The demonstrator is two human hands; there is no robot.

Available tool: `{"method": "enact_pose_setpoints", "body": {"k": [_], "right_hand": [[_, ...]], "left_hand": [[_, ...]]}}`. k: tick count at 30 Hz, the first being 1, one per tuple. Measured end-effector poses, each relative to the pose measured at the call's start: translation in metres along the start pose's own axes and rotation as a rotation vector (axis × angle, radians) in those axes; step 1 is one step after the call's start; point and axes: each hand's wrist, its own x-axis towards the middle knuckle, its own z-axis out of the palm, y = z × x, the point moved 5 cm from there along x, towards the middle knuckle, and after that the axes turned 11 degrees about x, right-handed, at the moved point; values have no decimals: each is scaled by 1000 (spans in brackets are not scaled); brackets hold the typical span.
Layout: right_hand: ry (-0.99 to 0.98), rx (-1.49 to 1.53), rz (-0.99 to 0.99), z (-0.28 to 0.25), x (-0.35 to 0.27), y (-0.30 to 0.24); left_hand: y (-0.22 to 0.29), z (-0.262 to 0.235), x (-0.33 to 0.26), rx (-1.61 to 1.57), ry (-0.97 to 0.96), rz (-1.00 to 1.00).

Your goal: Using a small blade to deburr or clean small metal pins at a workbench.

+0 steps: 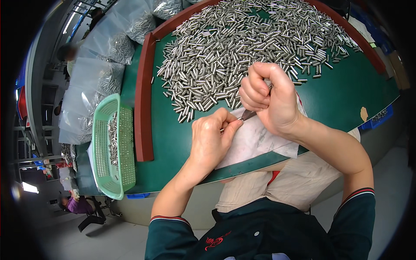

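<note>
A big heap of small shiny metal pins (242,47) lies on the green table (346,95). My left hand (212,138) pinches one thin metal pin (222,129) between thumb and fingertips, just over a white sheet of paper (260,141) at the table's near edge. My right hand (266,99) is a closed fist around a small dark-tipped tool (248,115), whose tip meets the left hand's fingertips. Both hands hover close together in front of the heap.
A dark red raised rim (144,99) borders the table's left side. A light green perforated basket (113,145) with several pins stands left of it. Clear plastic bags of pins (104,56) pile at the back left. Other people sit far left.
</note>
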Motion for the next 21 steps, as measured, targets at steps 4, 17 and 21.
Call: {"method": "enact_pose_setpoints", "body": {"k": [4, 17, 21], "right_hand": [[-1, -15, -3, 1, -1, 0], [-19, -104, 0, 3, -2, 0], [-18, -92, 14, 2, -2, 1]], "left_hand": [[2, -1, 1, 8, 1, -7], [1, 0, 0, -17, -8, -10], [0, 1, 0, -19, -1, 1]]}}
